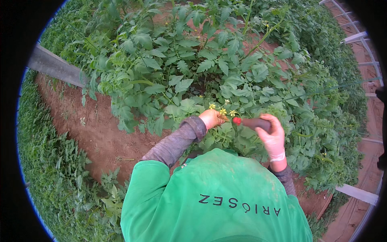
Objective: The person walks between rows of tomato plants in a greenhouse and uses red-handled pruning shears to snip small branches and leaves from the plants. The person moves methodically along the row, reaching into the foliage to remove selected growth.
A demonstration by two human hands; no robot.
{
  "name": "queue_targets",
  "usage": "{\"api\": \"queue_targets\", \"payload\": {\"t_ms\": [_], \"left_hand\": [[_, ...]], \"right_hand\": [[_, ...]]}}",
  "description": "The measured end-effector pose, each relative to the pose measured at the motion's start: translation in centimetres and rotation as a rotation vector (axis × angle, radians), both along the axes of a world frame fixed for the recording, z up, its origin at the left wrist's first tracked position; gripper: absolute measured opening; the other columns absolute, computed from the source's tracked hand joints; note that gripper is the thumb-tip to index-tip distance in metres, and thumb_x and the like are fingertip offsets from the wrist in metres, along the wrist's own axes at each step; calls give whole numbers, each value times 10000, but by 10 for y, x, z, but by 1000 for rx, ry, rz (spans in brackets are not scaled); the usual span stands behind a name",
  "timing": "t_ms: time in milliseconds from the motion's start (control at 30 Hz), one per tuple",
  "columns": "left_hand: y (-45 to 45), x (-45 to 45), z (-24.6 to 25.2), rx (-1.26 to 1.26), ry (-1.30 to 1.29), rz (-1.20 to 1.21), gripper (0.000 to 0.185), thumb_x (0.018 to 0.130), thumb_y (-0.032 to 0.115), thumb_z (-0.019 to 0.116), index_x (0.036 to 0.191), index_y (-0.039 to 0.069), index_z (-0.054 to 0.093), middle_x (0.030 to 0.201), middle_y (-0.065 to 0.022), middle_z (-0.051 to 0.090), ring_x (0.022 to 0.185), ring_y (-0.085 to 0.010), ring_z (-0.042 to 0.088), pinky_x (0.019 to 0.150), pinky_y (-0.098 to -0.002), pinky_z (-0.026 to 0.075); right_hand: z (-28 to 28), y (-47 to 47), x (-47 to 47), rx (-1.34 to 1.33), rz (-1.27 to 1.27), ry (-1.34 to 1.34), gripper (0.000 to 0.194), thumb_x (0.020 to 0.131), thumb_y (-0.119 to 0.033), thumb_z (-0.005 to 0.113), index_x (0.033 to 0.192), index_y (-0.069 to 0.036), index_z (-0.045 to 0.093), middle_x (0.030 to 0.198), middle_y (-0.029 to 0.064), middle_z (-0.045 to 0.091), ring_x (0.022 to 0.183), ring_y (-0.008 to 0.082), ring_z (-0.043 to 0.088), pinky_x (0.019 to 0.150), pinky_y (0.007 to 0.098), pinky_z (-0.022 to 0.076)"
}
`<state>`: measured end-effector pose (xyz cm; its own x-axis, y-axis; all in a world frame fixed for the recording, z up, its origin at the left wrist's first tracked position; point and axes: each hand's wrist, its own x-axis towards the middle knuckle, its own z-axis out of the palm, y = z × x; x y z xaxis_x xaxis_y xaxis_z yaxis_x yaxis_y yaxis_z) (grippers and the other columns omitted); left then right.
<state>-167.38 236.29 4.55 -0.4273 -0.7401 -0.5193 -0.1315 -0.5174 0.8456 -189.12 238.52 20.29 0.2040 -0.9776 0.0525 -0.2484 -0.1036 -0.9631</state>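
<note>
In the middle of the view, my left hand (pixel 214 119) has its fingers closed at a cluster of yellow flowers (pixel 223 112) on a tomato plant; the exact point of grip is hidden. My right hand (pixel 273 133), in a thin pale glove, grips a dark bottle-like tool (pixel 257 124) held roughly level. Its red tip (pixel 237 121) points left and is close beside the flowers and my left fingertips. Whether the tip touches a flower cannot be made out. Motion blurs the tool and my right fingers a little.
Dense tomato foliage (pixel 181 60) spreads ahead and to both sides. A grey post (pixel 57 66) leans in at the left over bare brown soil (pixel 99 133). Green twine (pixel 320 90) crosses the leaves at right, where white frame bars (pixel 356 193) stand. My green top (pixel 217 187) bears writing.
</note>
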Motion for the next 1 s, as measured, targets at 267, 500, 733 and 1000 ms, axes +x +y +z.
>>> {"api": "queue_targets", "payload": {"t_ms": [267,500,733,1000], "left_hand": [[-5,10,-6,-68,-85,-42,199,810,33,584,984,55,679,779,13,651,695,-64,539,664,-218,447],[9,27,2,-110,8,15,196,821,40,583,998,49,667,830,-13,656,738,-80,558,714,-232,460],[14,31,-1,31,130,266,203,830,-16,549,1001,26,650,842,6,623,752,-62,527,691,-202,431],[24,35,5,-25,175,251,175,823,-7,567,971,12,659,812,21,611,739,-58,514,702,-198,432]], "right_hand": [[-26,-18,44,-309,197,514,346,675,-40,681,1005,-50,579,965,108,610,879,279,595,759,328,489],[-24,-20,47,-397,91,461,369,670,-19,688,1018,-42,570,997,100,616,893,256,601,767,318,495],[-20,-6,42,-346,22,365,380,657,11,697,1014,-22,570,1033,118,605,963,234,591,854,317,465],[-36,-7,62,-448,-8,428,370,658,-10,705,1006,-31,580,1006,122,616,906,249,607,793,322,489]]}}
